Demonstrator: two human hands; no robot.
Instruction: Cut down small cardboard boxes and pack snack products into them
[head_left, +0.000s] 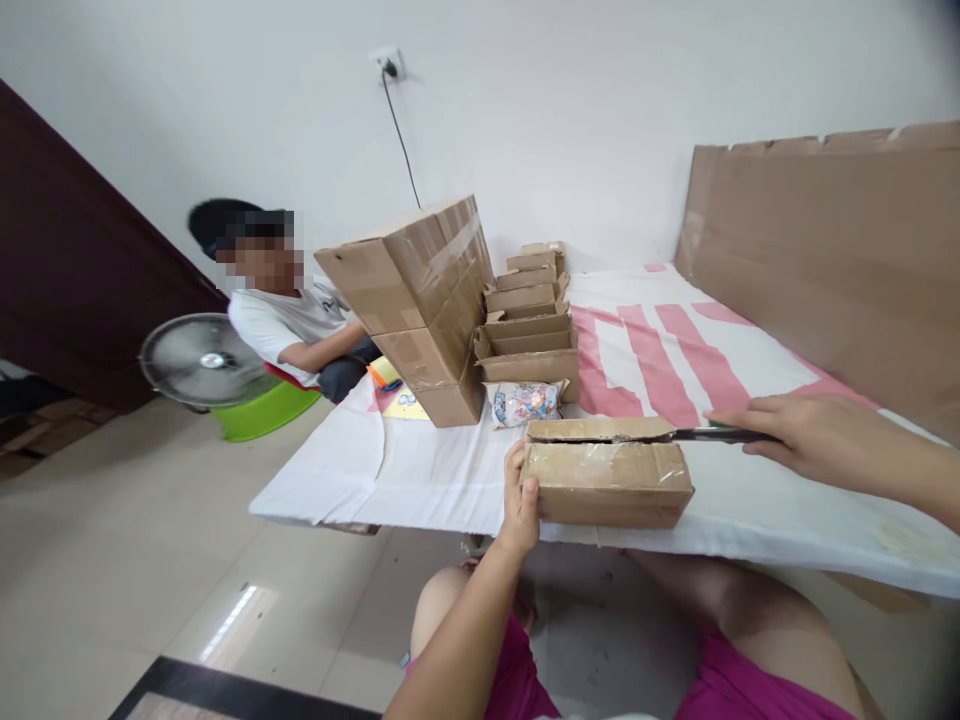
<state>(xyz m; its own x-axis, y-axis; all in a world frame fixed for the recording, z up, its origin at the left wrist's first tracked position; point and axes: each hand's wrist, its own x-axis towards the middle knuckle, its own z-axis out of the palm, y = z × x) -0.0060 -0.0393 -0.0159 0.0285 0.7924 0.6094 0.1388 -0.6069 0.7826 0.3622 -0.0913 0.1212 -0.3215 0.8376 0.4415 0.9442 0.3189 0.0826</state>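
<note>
A closed cardboard box lies near the front edge of the cloth-covered table, with shiny tape on its near side. My left hand grips the box's left end, thumb on the front face. In my right hand, beyond the box's right end, is a knife with a dark narrow blade; its exact kind is hard to make out. The blade's tip is at the right end of a slit along the box top, where the far flap stands slightly raised. A printed plastic packet lies just behind the box.
Several stacked cardboard boxes stand behind, left of a row of open boxes. A large cardboard sheet leans at the right. At the left, a person sits beside a fan and a green stool.
</note>
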